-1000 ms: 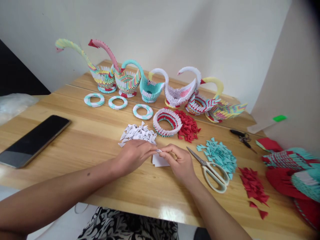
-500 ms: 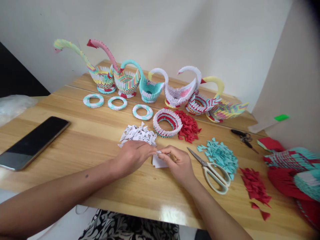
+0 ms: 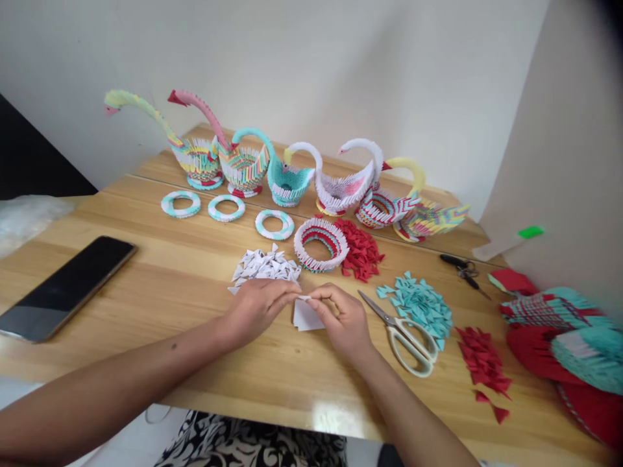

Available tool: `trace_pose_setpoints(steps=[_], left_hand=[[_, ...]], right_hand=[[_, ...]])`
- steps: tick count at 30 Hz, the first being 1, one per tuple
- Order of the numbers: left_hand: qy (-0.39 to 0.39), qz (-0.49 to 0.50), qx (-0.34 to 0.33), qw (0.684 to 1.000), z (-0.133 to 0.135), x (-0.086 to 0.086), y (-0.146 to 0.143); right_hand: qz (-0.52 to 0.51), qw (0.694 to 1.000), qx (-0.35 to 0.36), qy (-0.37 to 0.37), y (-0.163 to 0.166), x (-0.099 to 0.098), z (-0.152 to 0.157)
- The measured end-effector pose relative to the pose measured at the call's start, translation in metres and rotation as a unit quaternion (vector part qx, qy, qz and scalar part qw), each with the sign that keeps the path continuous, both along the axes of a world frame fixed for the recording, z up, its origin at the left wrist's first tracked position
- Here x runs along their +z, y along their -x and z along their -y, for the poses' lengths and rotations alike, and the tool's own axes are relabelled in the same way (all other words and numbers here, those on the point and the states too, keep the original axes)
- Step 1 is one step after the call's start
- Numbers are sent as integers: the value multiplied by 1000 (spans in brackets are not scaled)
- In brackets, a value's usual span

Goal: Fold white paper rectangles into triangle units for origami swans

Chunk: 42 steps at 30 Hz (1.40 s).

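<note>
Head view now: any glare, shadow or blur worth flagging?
All in the head view: bright glare on the table near its front edge; broad soft shadow on the wall; dark upper-right corner; right-edge red and teal paperwork soft; pinched white paper piece lacks fine detail.

On your left, a dark phone (image 3: pixel 68 285) lies flat on the wooden surface (image 3: pixel 292 383), with clear plastic (image 3: pixel 29 220) beyond it. Toward the wall (image 3: pixel 292 58) you have a row of paper swans (image 3: pixel 291 185), and three teal-and-white rings (image 3: pixel 181 213) lie in front of them. To your right, open scissors (image 3: pixel 390 320) lie just beside a teal paper pile (image 3: pixel 422 306); a smaller red pile (image 3: pixel 483 360) lies farther right. Beyond, you can see a black-handled tool (image 3: pixel 455 261) and a green-tipped strip (image 3: pixel 529 232).
</note>
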<state>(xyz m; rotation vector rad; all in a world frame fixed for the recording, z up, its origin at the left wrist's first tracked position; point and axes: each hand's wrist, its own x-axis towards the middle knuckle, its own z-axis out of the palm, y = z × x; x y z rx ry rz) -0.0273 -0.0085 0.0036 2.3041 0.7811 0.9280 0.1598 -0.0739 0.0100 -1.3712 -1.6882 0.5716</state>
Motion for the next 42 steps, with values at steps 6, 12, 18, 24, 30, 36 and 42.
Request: trace_pose_setpoints(steps=[6,12,18,24,30,36,42], left_hand=[[178,90,30,979,-5,6,0],[382,160,-34,909,2,12,-12],[573,230,-47,786,12,15,-23],[657,356,-16,665,24,15,-43],[669,402,-5,625,16,17,-53],[685,374,22,625,2,19,-44],[673,398,20,623,-1,16,-37]], right_hand=[[-13,999,-30,-18,-1,5,2],[-18,999,-29,-37,0,8,3],[52,988,-33,-138,-2,5,2],[139,971,-13,-196,-6,2,0],[152,971,-32,-184,-21,19,-2],[235,961,-68,-129,-53,66,31],[321,939,-110,-56,-103,27,88]])
